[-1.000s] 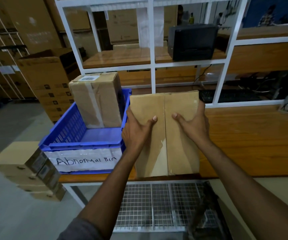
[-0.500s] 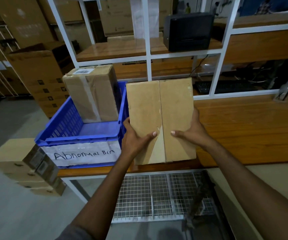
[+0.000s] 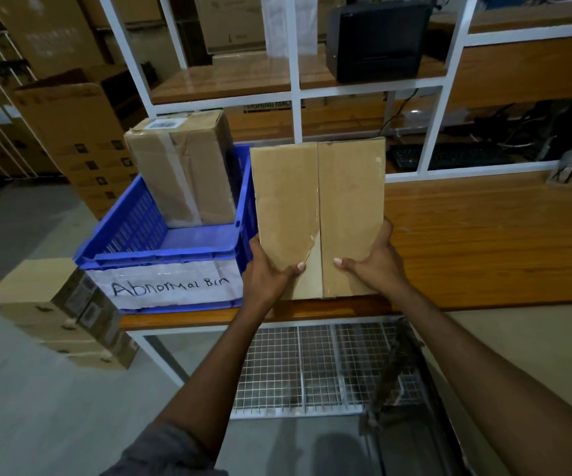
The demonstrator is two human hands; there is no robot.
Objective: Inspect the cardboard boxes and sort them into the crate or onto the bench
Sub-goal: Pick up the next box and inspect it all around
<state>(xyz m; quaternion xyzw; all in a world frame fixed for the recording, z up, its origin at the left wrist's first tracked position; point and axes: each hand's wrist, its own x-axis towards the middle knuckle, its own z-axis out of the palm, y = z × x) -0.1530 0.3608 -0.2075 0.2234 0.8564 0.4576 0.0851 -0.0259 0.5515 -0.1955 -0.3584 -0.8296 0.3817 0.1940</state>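
Note:
I hold a flat brown cardboard box (image 3: 319,214) upright over the wooden bench (image 3: 483,235), its seamed face toward me. The seam shows a torn, peeled patch near the bottom. My left hand (image 3: 267,273) grips its lower left corner and my right hand (image 3: 373,266) grips its lower right corner, thumbs on the front face. Just left of it stands a blue crate (image 3: 160,249) labelled "Abnormal Bin", which holds a taped cardboard box (image 3: 184,170) standing on end at its far side.
A white shelf frame (image 3: 294,87) rises behind the bench, with a black printer (image 3: 377,39) on its shelf and a keyboard (image 3: 449,156) below. Stacked cartons (image 3: 54,310) sit on the floor at left. A wire-mesh shelf (image 3: 312,365) lies under the bench.
Both hands have slid from the middle of the box down to its bottom corners, and the box now stands higher and more upright.

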